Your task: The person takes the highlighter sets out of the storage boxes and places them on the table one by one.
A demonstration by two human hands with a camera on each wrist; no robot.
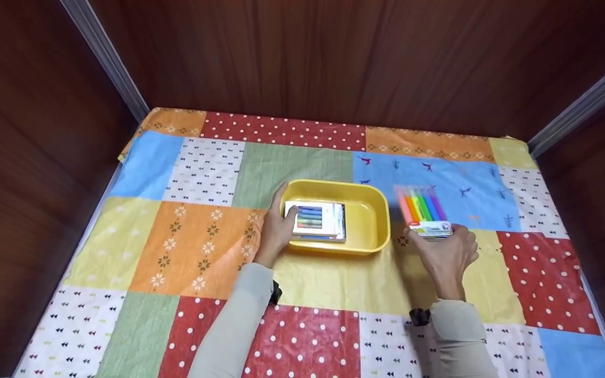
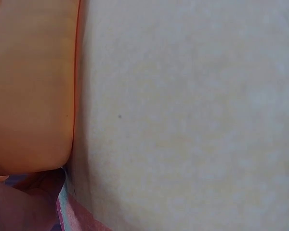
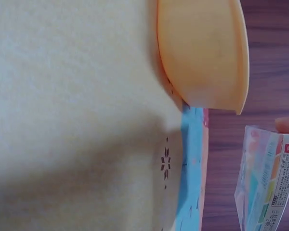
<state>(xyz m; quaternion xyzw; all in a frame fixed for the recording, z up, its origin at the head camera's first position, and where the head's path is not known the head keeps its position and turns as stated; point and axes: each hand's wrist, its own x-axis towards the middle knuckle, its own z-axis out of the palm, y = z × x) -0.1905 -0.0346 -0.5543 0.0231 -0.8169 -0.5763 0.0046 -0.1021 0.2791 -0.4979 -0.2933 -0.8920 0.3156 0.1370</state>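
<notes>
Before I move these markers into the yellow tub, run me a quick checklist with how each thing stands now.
1. Marker pack held: ok. The right hand grips the marker pack at its near end.
2. Tub steadied: ok. The left hand holds the yellow tub at its left end.
3. Room inside: ok. The tub's right part shows bare bottom; the white box lies toward the left.
4. Pack over the tub: not ok. It is off to the right, apart from the tub.
5. Pack fits flat beside the box: cannot tell from these views.
</notes>
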